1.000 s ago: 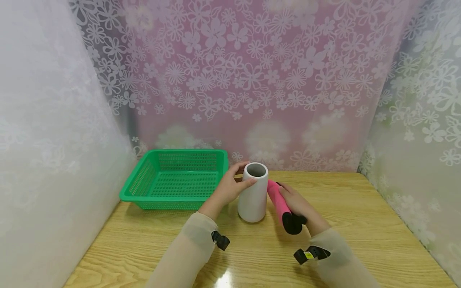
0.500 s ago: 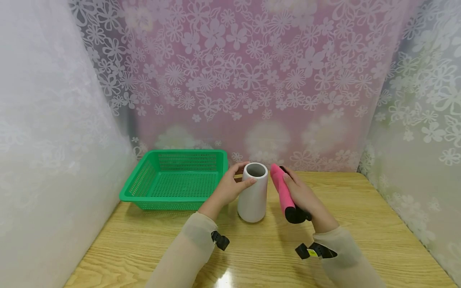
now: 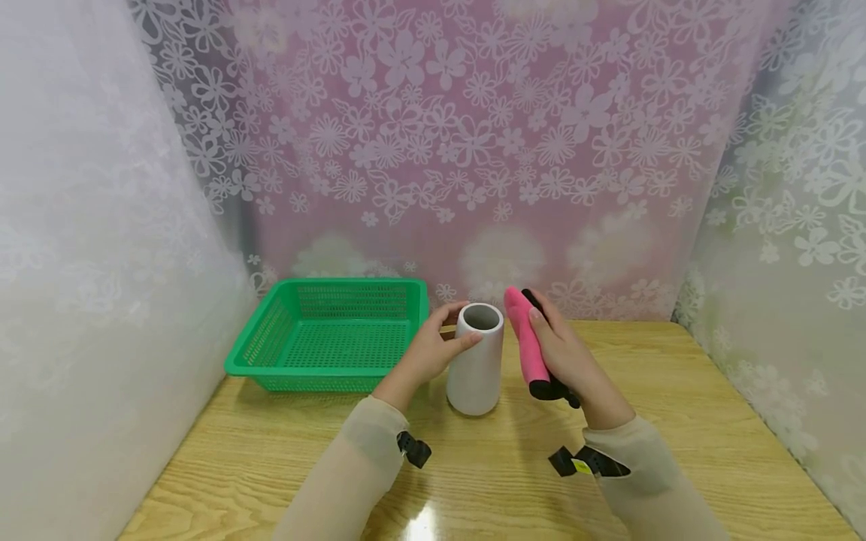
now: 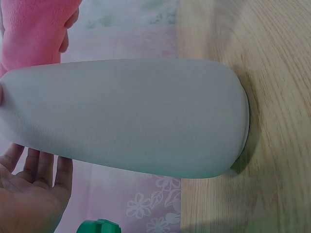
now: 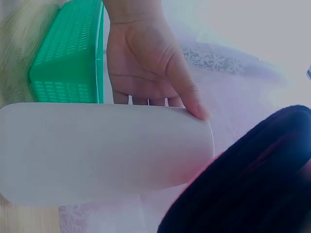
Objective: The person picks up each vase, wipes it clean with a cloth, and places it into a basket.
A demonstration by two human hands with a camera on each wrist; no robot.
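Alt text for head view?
Right hand holds a pink and black fabric bundle beside a white tapered vase, gripped near its rim by the left hand; a green perforated plastic basket sits at left on a wooden table.

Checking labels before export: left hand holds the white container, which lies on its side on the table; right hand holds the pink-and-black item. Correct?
One error: the white container stands upright on the table, opening facing up, as the head view shows. The rest is right: left hand holds it, right hand holds the pink-and-black item.
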